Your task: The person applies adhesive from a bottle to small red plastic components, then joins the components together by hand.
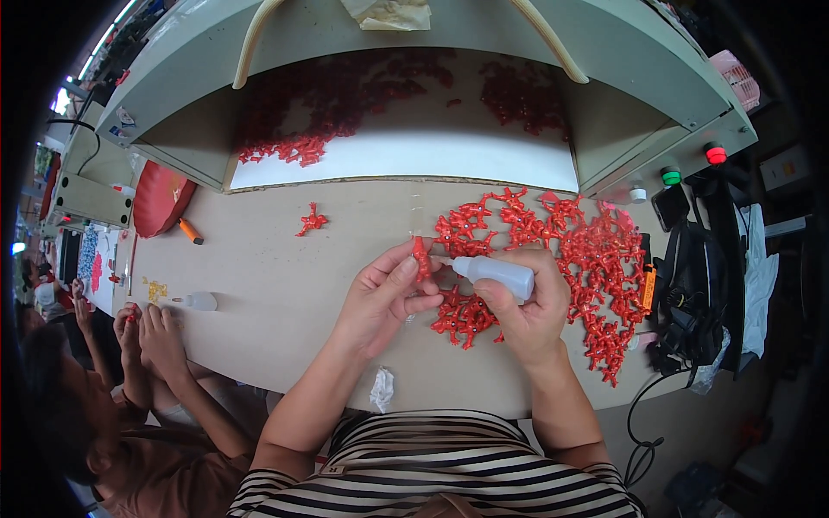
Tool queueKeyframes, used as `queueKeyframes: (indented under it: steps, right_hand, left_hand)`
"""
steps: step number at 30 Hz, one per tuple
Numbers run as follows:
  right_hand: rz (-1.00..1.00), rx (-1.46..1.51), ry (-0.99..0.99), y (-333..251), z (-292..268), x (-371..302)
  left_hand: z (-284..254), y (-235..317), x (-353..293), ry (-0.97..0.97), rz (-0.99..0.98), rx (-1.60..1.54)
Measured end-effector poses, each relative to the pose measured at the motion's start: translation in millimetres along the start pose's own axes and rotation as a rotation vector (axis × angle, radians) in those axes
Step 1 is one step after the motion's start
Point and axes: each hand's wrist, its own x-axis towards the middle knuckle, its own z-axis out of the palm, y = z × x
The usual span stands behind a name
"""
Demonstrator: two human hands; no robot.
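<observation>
Between the thumb and fingers of my left hand (380,298) is a small red plastic figure (421,259), held upright over the table. My right hand (535,306) grips a translucent squeeze bottle (503,274), tilted so its thin nozzle points left at the figure's side. Whether the tip touches the figure I cannot tell. Many similar glossy red figures (596,268) lie piled to the right of my hands, some beneath the bottle. One lone red figure (313,220) lies on the table to the upper left.
A pale cabinet (639,78) with red pieces (302,148) on its white floor stands at the back. To the left are a red basin (162,200), another squeeze bottle (201,300) and a co-worker's hands (160,345). Crumpled white paper (382,388) lies near my front edge; a black bag (689,293) sits right.
</observation>
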Motion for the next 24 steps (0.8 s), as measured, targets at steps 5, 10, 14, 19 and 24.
queueKeyframes:
  steps: [5,10,14,19,24]
  right_hand:
    - [-0.013,-0.01,0.003,2,0,1]
    - [-0.044,-0.04,-0.018,1,-3,5]
    - [0.244,0.33,0.076,-1,-9,8]
    - [0.436,0.42,0.038,11,-16,34]
    - [0.534,0.123,0.007,49,-23,74]
  left_hand:
    - [0,0,2,-0.005,0.001,0.004]
    - [1,1,4,-0.016,0.01,-0.002]
    - [0,2,5,-0.055,-0.003,-0.089]
    - [-9,8,-1,-0.132,0.001,-0.399]
    - [-10,12,-3,-0.095,-0.017,-0.461]
